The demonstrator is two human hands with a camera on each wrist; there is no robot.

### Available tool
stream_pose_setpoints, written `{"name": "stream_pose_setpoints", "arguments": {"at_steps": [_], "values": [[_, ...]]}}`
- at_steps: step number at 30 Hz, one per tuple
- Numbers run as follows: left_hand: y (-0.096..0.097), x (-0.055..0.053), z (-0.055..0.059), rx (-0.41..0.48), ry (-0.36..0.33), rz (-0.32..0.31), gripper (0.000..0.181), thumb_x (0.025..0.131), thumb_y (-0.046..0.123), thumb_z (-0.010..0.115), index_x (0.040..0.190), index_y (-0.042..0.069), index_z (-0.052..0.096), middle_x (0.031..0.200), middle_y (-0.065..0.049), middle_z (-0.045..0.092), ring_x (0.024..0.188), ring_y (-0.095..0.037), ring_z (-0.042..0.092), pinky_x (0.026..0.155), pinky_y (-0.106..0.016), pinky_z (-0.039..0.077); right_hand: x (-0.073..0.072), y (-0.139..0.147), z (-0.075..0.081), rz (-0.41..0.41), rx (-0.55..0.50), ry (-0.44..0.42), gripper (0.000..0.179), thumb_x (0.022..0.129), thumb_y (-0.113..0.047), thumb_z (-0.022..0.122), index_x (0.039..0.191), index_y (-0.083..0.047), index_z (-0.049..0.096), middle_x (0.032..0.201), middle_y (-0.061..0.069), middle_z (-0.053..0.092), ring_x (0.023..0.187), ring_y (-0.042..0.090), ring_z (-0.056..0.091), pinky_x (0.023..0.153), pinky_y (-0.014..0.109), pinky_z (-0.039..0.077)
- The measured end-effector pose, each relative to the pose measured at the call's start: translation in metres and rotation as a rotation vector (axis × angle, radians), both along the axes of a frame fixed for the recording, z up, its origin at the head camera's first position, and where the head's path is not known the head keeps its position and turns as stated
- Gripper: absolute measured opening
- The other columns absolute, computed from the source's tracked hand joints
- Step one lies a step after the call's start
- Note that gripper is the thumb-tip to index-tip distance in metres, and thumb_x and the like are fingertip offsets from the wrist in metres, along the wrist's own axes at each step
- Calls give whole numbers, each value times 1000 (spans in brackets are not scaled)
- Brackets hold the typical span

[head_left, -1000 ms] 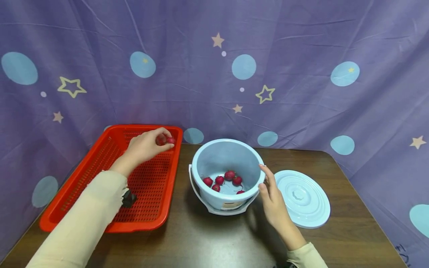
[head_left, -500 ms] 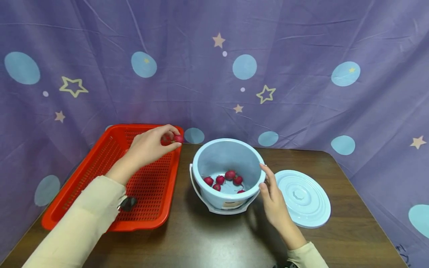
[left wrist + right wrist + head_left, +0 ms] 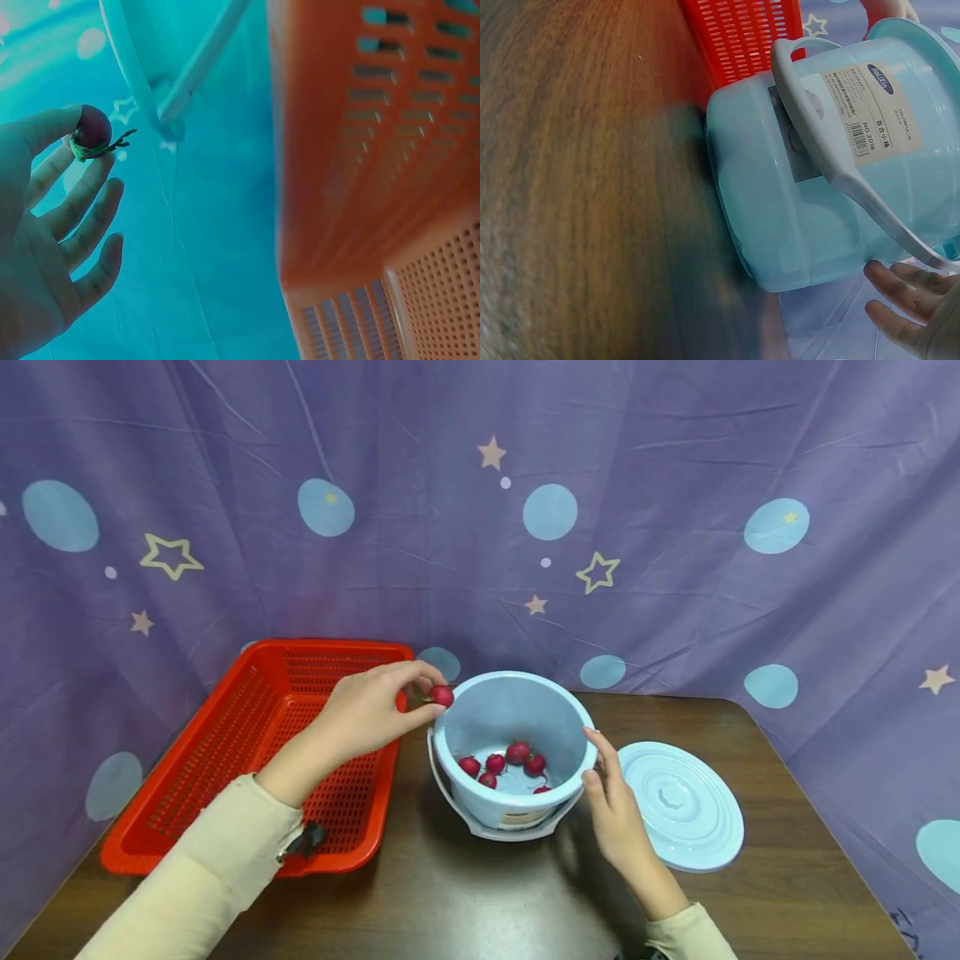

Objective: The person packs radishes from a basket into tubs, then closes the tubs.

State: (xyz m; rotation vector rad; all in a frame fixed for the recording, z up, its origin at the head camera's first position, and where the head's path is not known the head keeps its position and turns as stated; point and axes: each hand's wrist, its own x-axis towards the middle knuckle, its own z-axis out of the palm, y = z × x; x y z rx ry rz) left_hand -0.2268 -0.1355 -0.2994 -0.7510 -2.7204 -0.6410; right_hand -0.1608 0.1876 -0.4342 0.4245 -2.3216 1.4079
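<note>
In the head view my left hand [image 3: 375,710] pinches a red radish [image 3: 442,696] by the left rim of a light blue bucket [image 3: 480,803]. The left wrist view shows this radish [image 3: 94,127] with a short green stem, between thumb and fingertips, the other fingers spread. Several radishes [image 3: 517,752] lie on the bucket's bottom. My right hand [image 3: 618,818] touches the bucket's right side near the rim with relaxed fingers. From the right wrist view, the fingertips of that right hand [image 3: 922,307] lie against the bucket wall, close to the white handle [image 3: 832,161].
A red perforated basket [image 3: 375,827] stands left of the bucket, partly covered by my left arm. A round light blue lid [image 3: 678,806] lies flat to the right. All stand on a brown wooden table [image 3: 480,910], with a patterned purple curtain [image 3: 420,485] behind.
My left hand has carried the radish rightward, from above the basket's far right corner to the bucket's left rim. The right hand stays at the bucket's side.
</note>
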Motion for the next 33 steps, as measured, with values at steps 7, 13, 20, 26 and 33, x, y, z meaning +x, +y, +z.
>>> {"name": "stream_pose_setpoints", "arguments": {"at_steps": [7, 13, 20, 26, 33], "values": [[18, 9, -2, 2, -4, -56, 27, 86, 36, 78, 110, 31, 68, 90, 16, 65, 76, -8, 55, 63, -32, 46, 1, 0, 0, 4, -10, -12, 48, 107, -18, 43, 153, -27, 33, 143, 18, 50, 126, 29, 52, 98, 16, 37], [27, 11, -7, -23, -3, -95, 26, 85, 38, 78, 108, 33, 68, 91, 16, 65, 74, -8, 53, 61, -29, 46, 1, 0, 0, 7, -10, -19, 48, 106, -18, 43, 152, -28, 34, 143, 18, 50, 126, 28, 52, 97, 15, 37], [31, 13, -8, -81, -17, -118, 28, 85, 37, 78, 111, 32, 69, 96, 14, 68, 79, -7, 57, 65, -30, 47, 1, 0, 0, 5, -6, -14, 48, 107, -19, 42, 153, -27, 33, 143, 19, 51, 125, 29, 52, 97, 18, 38], [31, 13, -8, -73, 6, -137, 30, 86, 38, 77, 114, 30, 70, 99, 10, 69, 85, -6, 60, 66, -29, 47, 1, 1, 0, 10, -12, -12, 48, 107, -18, 43, 153, -28, 34, 143, 18, 50, 125, 29, 52, 97, 16, 37], [33, 14, -6, -70, 9, -138, 29, 87, 38, 76, 114, 29, 71, 101, 13, 68, 89, -6, 61, 69, -29, 48, 1, 1, 1, 11, -9, -5, 48, 107, -18, 42, 153, -26, 33, 142, 19, 51, 125, 28, 52, 98, 17, 37]]}}
